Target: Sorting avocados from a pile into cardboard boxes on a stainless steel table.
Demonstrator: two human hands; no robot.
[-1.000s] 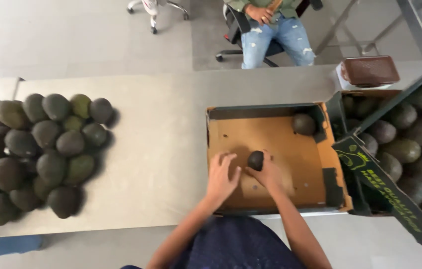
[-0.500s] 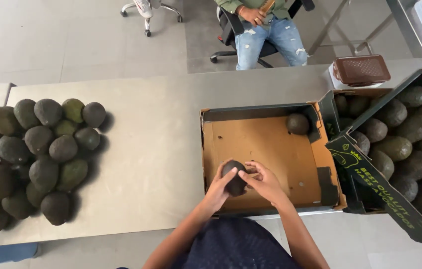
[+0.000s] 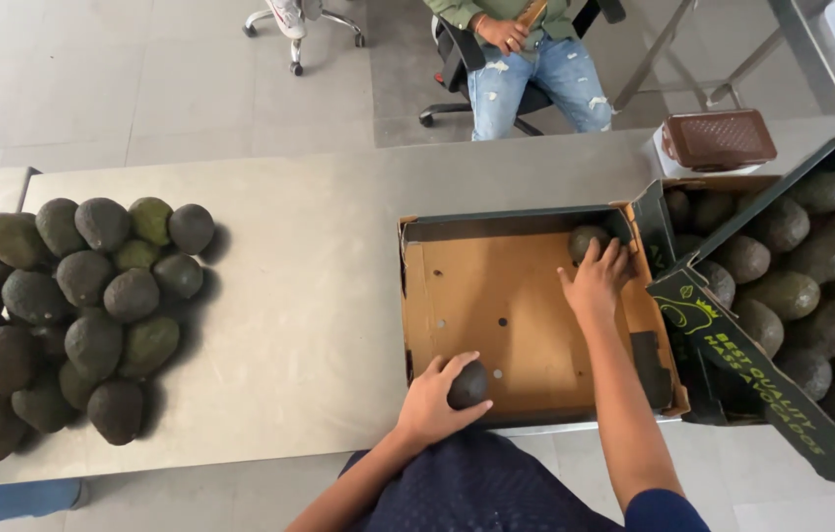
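Observation:
My left hand [image 3: 434, 399] grips a dark avocado [image 3: 468, 385] at the near left corner of an open brown cardboard box [image 3: 496, 300]. My right hand [image 3: 595, 281] reaches across the box to its far right corner, fingers spread over a second avocado [image 3: 585, 239] that lies there. The fingers touch it; whether they grip it is unclear.
A heap of several avocados [image 3: 63, 305] lies on the grey table [image 3: 309, 286] at the left. A larger green-edged carton [image 3: 792, 286] full of avocados stands at the right. A brown container [image 3: 719, 138] sits behind it. A seated person [image 3: 526, 54] is beyond the table.
My hands have parted. The left hand kept the avocado and moved to the box's near left corner, while the right hand reached to the far right corner avocado.

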